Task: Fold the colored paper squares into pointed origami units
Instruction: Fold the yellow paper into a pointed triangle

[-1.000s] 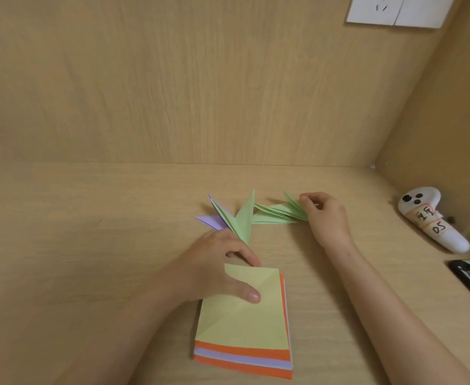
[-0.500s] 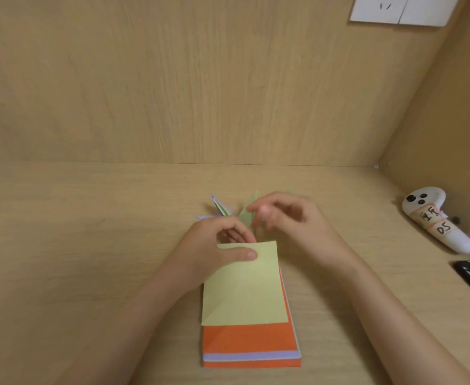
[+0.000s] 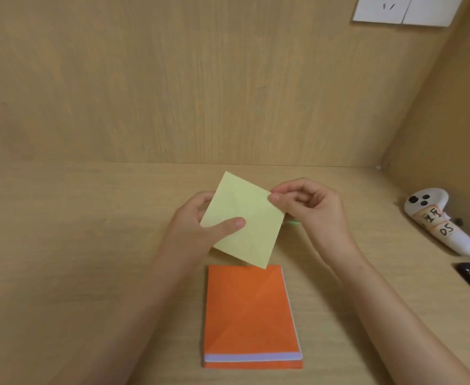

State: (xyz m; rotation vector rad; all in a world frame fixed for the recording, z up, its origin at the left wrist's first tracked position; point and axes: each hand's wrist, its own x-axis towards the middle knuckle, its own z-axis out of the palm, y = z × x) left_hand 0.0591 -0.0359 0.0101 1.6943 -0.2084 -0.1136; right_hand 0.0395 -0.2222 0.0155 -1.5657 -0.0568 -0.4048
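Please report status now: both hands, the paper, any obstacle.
Left hand and right hand grip yellow sheet, lifted, unfolded. Orange-topped paper stack below on desk. Nothing in the way.

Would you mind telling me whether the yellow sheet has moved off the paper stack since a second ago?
Yes. The yellow sheet has left the paper stack and is held up beyond its far edge.

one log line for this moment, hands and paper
left hand: holds yellow sheet | right hand: pinches its right corner | sheet: lifted, unfolded | orange-topped stack: on desk
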